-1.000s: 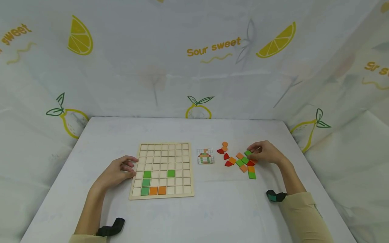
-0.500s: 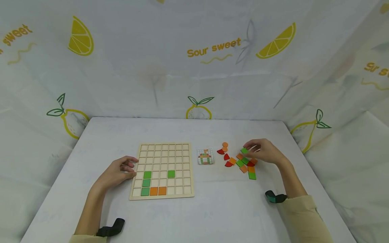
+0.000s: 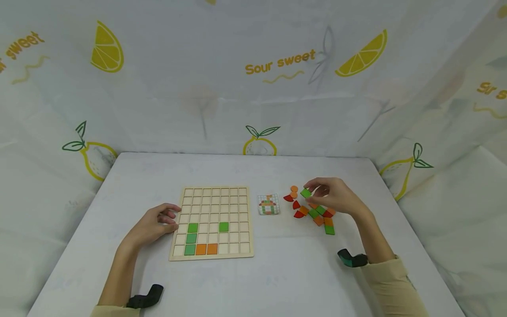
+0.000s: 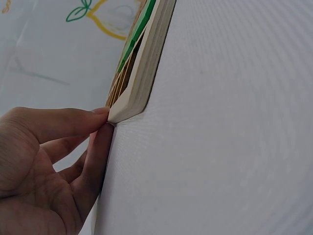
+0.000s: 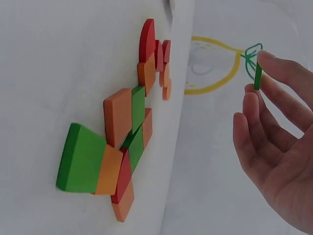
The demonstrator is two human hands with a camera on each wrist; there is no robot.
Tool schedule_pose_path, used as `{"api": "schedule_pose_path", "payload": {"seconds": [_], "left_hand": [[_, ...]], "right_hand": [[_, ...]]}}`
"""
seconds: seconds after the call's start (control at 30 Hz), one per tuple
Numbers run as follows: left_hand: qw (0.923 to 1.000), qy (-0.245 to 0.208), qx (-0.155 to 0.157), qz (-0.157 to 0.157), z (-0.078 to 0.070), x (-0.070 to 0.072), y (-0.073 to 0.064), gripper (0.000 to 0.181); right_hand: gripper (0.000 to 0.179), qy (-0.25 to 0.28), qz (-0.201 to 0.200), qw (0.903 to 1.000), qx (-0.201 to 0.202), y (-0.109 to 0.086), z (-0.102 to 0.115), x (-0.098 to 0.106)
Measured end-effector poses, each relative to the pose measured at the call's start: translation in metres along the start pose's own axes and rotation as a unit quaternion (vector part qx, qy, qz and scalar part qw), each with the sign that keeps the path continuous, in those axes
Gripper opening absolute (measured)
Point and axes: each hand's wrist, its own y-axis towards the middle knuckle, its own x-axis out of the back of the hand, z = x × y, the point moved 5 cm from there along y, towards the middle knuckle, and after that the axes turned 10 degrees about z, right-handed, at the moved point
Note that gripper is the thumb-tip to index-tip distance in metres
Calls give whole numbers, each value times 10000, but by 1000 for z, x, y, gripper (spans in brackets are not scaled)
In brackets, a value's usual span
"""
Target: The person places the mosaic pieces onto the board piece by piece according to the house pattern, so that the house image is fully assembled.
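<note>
My right hand pinches a green square tile between thumb and fingertips, held above the table. The right wrist view shows this green tile edge-on. My left hand rests at the left edge of a wooden grid board, its thumb and index fingertips spread apart along that edge. In the left wrist view the thumb tip touches the board's side near a corner. Green tiles and orange tiles sit in cells of the board's lower rows.
Right of the board lies a small pattern card. Beyond it are loose pieces on the table: orange discs, red quarter-round pieces, and several green and orange squares. A white cloth with lemon prints hangs behind the table.
My right hand has lifted the green tile from the right part of the loose pieces and moved left with it, toward the discs. My left hand has stayed at the board's edge.
</note>
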Motion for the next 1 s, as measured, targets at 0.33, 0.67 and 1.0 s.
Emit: {"api": "schedule_pose_path", "payload": {"seconds": [0.33, 0.67, 1.0], "left_hand": [[10000, -32, -15, 11, 2, 0, 1, 49], [10000, -4, -19, 3, 4, 1, 1, 49], [9999, -106, -40, 28, 3, 1, 1, 49]], "right_hand": [[36, 22, -8, 9988, 491, 9, 27, -12], [37, 120, -86, 9959, 890, 21, 53, -23], [36, 453, 244, 9896, 1346, 38, 81, -45]]}}
